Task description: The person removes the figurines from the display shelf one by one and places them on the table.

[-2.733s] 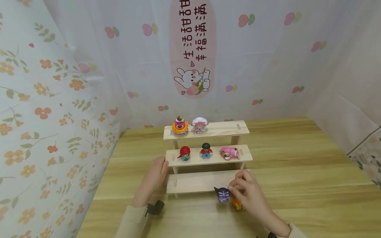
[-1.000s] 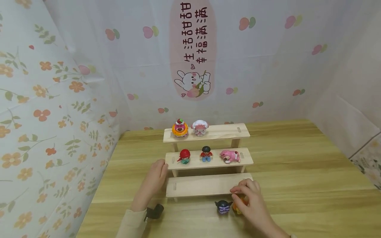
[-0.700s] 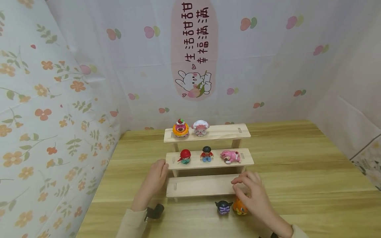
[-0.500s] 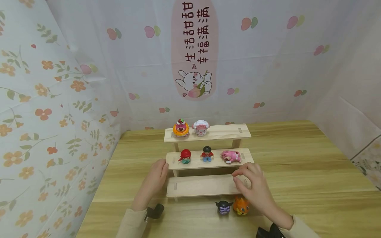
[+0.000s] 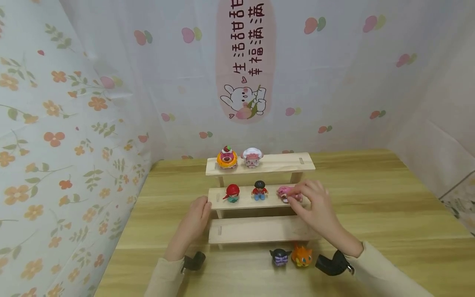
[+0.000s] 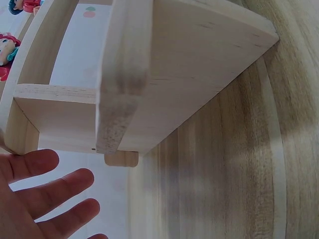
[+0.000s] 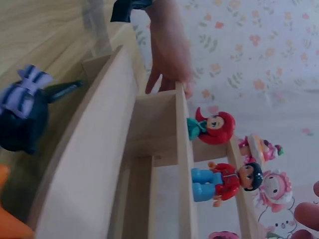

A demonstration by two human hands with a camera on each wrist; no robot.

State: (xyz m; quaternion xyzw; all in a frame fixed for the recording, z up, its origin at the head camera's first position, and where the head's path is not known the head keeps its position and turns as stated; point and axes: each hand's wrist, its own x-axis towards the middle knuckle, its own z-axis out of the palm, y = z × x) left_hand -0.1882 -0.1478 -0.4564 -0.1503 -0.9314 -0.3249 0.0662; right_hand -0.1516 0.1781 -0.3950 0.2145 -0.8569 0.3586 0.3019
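In the head view, a three-tier wooden display shelf (image 5: pixel 256 231) stands on the table. My left hand (image 5: pixel 193 218) holds the left end of its middle tier; the left wrist view shows fingers (image 6: pixel 55 194) extended by the board's end. Over the right end of that tier, my right hand (image 5: pixel 315 208) hangs with thumb and fingers apart, overlapping a pink bear figurine (image 5: pixel 283 192). Its fingertips (image 7: pixel 308 215) show apart from the pink figurine (image 7: pixel 224 235) in the right wrist view. A red-haired figurine (image 5: pixel 232 193) and a black-haired figurine (image 5: pixel 259 191) share this tier.
On the top tier are a bear figurine in an orange ring (image 5: pixel 227 159) and a white-hatted pink figurine (image 5: pixel 252 158). A black and purple figurine (image 5: pixel 280 256) and an orange figurine (image 5: pixel 302 256) stand on the table before the shelf. Patterned cloth (image 5: pixel 334 82) hangs behind.
My right hand has left the orange figurine on the table and moved up to the pink bear figurine on the middle tier. The left hand has stayed at the shelf's end.
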